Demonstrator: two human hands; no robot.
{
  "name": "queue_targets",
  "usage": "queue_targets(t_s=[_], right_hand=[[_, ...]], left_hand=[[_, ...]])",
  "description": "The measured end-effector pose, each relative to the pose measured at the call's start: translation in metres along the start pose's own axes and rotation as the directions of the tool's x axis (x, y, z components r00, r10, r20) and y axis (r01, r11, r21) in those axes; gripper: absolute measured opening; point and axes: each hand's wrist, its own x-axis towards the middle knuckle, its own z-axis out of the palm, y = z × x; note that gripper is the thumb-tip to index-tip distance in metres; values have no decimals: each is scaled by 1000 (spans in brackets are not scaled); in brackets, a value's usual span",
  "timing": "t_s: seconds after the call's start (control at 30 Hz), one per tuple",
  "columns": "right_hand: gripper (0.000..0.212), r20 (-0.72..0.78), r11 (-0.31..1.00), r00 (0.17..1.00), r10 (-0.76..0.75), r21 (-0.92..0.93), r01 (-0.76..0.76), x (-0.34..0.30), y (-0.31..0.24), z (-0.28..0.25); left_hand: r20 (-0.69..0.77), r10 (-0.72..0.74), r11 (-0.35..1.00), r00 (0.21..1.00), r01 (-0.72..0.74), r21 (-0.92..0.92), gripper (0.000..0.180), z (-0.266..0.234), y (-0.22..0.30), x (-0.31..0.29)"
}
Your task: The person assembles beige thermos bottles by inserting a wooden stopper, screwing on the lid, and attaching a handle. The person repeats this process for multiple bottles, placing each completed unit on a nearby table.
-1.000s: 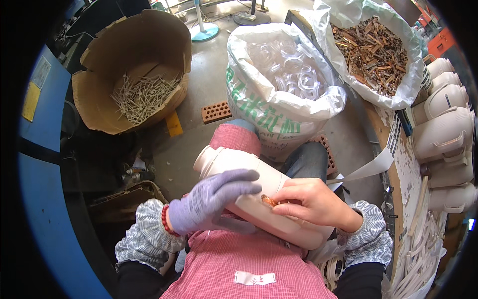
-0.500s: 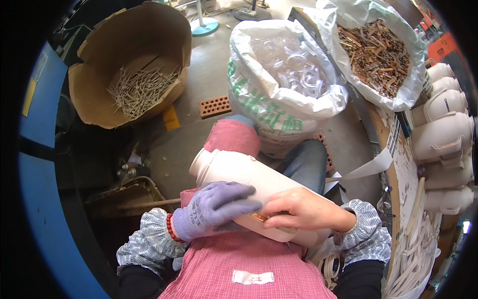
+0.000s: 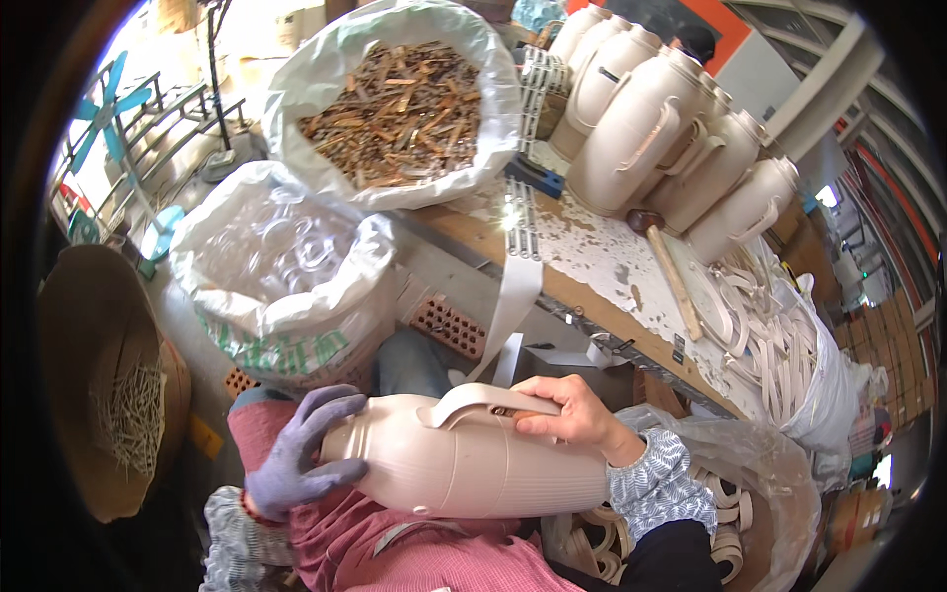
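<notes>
A beige plastic thermos flask body (image 3: pixel 473 469) lies on its side across my lap, its neck toward the left. My left hand (image 3: pixel 308 452), in a purple glove, is curled round the neck with fingers and thumb apart on either side. The curved handle (image 3: pixel 473 398) stands up along the top of the body. My bare right hand (image 3: pixel 570 416) closes on the handle's right end, thumb and fingers pinched there. A small brownish piece shows beside the fingertips under the handle; I cannot make out its kind.
A workbench (image 3: pixel 612 266) at the right bears several beige flasks (image 3: pixel 631 133), a mallet (image 3: pixel 671 276) and pale strips (image 3: pixel 779 345). Beyond my lap stand a sack of clear rings (image 3: pixel 276 247) and a sack of brown pieces (image 3: pixel 395 118). A cardboard box (image 3: pixel 89 326) is at far left.
The view has swung right toward the bench. The flask body has turned, so its handle now faces up. My left hand moved to the neck and my right hand to the handle's end.
</notes>
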Motion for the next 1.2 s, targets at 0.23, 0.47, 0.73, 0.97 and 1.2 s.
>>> queue_targets(t_s=[0.23, 0.47, 0.73, 0.97, 1.2], right_hand=[[46, -787, 792, 411, -461, -574, -211, 34, 141, -245], [63, -888, 395, 415, -199, -460, -795, 77, 158, -286], [47, -523, 777, 752, -401, -629, -23, 53, 32, -168], [55, -464, 609, 860, -213, -751, -255, 36, 13, -167], [28, -508, 423, 609, -609, -857, -293, -23, 57, -186]], left_hand=[[62, 428, 848, 902, -424, 318, 33, 45, -30, 160], [22, 165, 847, 986, -153, 509, 34, 32, -103, 239], [44, 19, 636, 999, -46, 770, 37, 23, -85, 243], [-8, 6, 858, 1000, -1, 513, 31, 23, -105, 254], [127, -9, 942, 992, -34, 333, 39, -15, -76, 232]])
